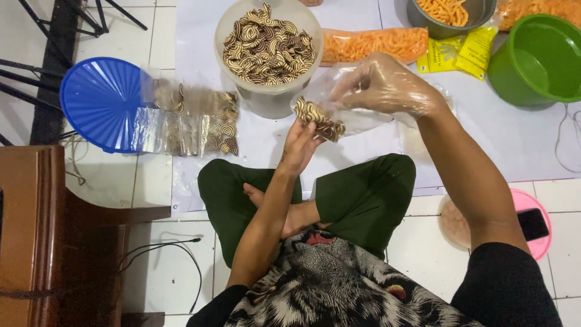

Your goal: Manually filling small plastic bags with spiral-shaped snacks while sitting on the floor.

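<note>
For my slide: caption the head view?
Left hand holds a snack bag; gloved right hand fills it beside the tub.

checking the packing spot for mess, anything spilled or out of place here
Nothing looks spilled. The swirl-patterned snacks sit inside the white tub, the filled clear bags and the bag between the left hand and the gloved right hand. One oddity: a black phone rests on a pink lid over a container.

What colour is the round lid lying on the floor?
Blue, ribbed lid, clearest in the head view.
</note>
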